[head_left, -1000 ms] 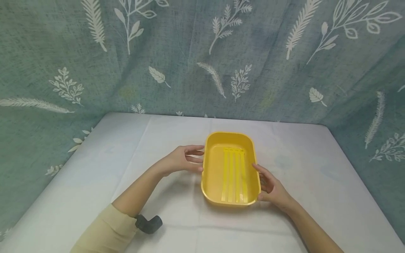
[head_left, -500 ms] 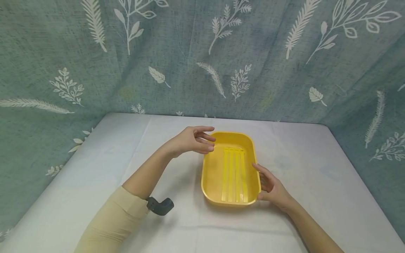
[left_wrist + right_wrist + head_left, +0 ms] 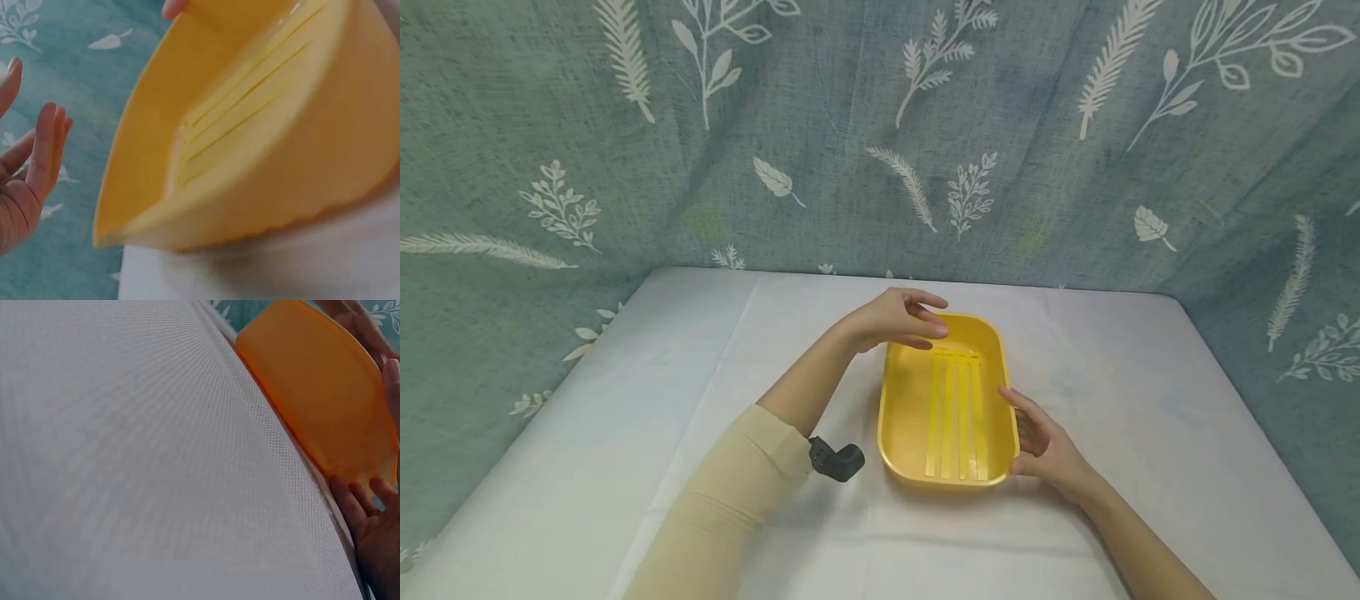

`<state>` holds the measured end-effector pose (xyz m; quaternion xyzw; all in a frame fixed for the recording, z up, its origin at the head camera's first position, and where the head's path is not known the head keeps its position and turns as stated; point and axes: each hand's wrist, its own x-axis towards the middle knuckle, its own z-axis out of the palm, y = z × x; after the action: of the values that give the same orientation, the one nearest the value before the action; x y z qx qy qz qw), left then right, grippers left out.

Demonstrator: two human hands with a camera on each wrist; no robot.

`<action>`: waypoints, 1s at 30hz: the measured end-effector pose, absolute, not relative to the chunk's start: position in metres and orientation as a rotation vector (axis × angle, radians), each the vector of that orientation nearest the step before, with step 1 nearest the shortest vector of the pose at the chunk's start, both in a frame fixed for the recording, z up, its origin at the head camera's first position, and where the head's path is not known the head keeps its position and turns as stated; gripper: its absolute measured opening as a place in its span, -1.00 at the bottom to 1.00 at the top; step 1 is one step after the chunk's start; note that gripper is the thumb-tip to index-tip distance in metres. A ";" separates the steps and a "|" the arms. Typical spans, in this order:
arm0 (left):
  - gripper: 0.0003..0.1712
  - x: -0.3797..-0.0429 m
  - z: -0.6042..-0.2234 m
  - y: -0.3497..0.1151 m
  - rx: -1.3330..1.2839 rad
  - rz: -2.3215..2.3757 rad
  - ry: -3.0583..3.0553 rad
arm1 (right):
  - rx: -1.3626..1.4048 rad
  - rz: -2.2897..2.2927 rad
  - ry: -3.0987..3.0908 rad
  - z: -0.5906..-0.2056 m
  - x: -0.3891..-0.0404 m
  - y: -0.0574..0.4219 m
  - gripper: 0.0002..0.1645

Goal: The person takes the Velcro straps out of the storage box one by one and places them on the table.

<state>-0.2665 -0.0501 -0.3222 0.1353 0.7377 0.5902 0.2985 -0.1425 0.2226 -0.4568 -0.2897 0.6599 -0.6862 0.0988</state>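
A yellow rectangular plastic basin with rounded corners stands mid-table, bright yellow stripes running along its bottom. My right hand holds its right side: one fingertip laps over the rim while other fingers lie against the outer wall, as the right wrist view also shows. Above the basin's far left corner hovers my left hand, fingers loosely extended and holding nothing. The left wrist view has that left hand apart from the basin wall, with a right fingertip at the opposite rim.
A white cloth covers the table. Behind it hangs a blue-green curtain with white leaf prints. A black wrist device juts from my left sleeve.
My left hand has left the basin's left side, lifting and moving to the far left corner and then rightward over the rim. The right hand and basin have stayed put.
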 end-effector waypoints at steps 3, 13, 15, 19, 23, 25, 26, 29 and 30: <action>-0.34 -0.273 -0.330 -0.039 0.346 1.541 1.954 | -0.845 -2.019 1.972 -0.457 -0.142 0.224 0.08; -0.37 -0.282 -0.360 -0.007 0.221 1.536 1.936 | -0.828 -1.998 2.003 -0.458 -0.143 0.224 0.09; -0.39 -0.283 -0.366 -0.003 0.191 1.530 1.939 | -0.835 -1.997 2.007 -0.458 -0.143 0.223 0.09; -0.41 -0.282 -0.376 0.003 0.112 1.509 1.986 | -0.869 -2.014 1.981 -0.458 -0.144 0.224 0.08; -0.44 -0.281 -0.389 0.008 0.043 1.513 2.062 | -0.914 -2.020 1.961 -0.460 -0.145 0.223 0.07; -0.44 -0.280 -0.396 0.011 0.081 1.492 2.130 | -0.913 -2.020 1.960 -0.461 -0.146 0.223 0.08; -0.44 -0.279 -0.398 0.012 0.117 1.480 2.164 | -0.903 -2.017 1.963 -0.461 -0.145 0.223 0.07; -0.43 -0.278 -0.405 0.016 0.261 1.423 2.275 | -0.872 -2.015 1.970 -0.460 -0.144 0.224 0.08; -0.42 -0.278 -0.406 0.017 0.306 1.404 2.302 | -0.854 -2.016 1.974 -0.460 -0.144 0.224 0.08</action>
<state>-0.2780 0.0172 -0.4062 0.1101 0.8290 0.5055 0.2122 -0.1443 0.2239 -0.4599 -0.2883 0.6664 -0.6807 0.0970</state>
